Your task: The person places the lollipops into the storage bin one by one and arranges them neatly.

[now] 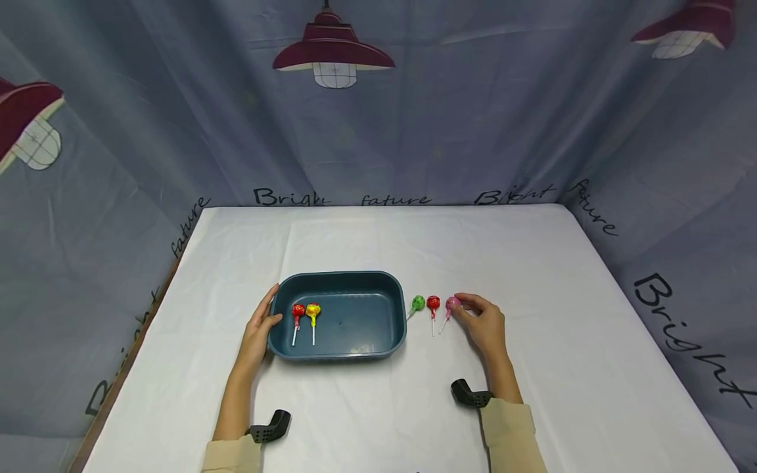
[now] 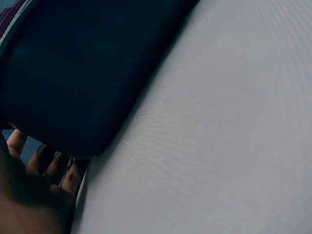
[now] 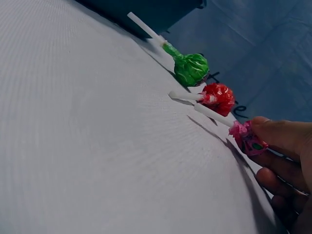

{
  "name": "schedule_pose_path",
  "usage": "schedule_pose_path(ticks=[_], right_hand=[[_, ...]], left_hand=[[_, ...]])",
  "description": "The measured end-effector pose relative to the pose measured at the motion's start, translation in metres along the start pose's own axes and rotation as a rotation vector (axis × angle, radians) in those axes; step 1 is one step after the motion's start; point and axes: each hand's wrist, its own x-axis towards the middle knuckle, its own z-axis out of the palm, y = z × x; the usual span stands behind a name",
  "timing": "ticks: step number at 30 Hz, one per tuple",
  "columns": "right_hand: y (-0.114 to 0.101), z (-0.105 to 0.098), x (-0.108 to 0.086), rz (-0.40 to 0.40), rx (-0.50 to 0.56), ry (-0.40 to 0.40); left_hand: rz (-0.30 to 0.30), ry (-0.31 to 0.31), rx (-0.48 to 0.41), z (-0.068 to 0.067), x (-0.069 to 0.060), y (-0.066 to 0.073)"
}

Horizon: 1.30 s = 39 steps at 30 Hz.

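Observation:
My right hand (image 1: 483,326) pinches the wrapped head of a pink lollipop (image 3: 247,138) between thumb and fingers; its white stick points toward the near side. Beside it on the white cloth lie a red lollipop (image 1: 434,303) and a green lollipop (image 1: 418,303), the green one's stick reaching the tray's right side. At the left end of the dark blue tray (image 1: 337,355), my left hand (image 1: 255,340) holds the rim, thumb at the edge and fingers along the outer wall. Inside the tray, another red lollipop (image 1: 298,311) and a yellow lollipop (image 1: 313,310) lie side by side.
A white cloth (image 1: 378,420) covers the table. Grey-blue curtains (image 1: 461,131) printed with lamps and lettering hang behind it and along both sides. Each wrist wears a black camera mount (image 1: 470,394).

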Motion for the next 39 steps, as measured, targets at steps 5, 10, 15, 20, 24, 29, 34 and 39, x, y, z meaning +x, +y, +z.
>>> schedule_pose_path(ticks=[5,10,15,20,24,29,34,39], right_hand=[[-0.002,-0.002,-0.003,0.020,-0.023,-0.023],[-0.006,-0.006,-0.007,0.021,-0.028,-0.052],[-0.009,-0.009,-0.008,0.018,-0.039,-0.075],[-0.012,-0.010,-0.008,0.005,-0.053,-0.090],[-0.014,-0.010,-0.008,-0.014,-0.054,-0.094],[-0.017,-0.010,-0.008,-0.051,-0.023,-0.093],[-0.021,-0.010,-0.008,-0.090,0.007,-0.108],[-0.025,-0.006,-0.005,-0.136,0.029,-0.109]], left_hand=[[0.006,-0.006,0.002,-0.002,0.003,-0.006],[0.007,0.005,0.015,-0.005,0.007,-0.021],[0.023,0.008,0.020,-0.005,0.007,-0.023],[0.038,0.005,0.018,-0.005,0.007,-0.022],[0.034,0.005,0.015,-0.005,0.007,-0.022],[0.014,0.005,0.011,-0.006,0.007,-0.021],[-0.009,0.002,0.007,-0.004,0.005,-0.011],[-0.003,-0.005,0.000,-0.002,0.003,-0.004]])
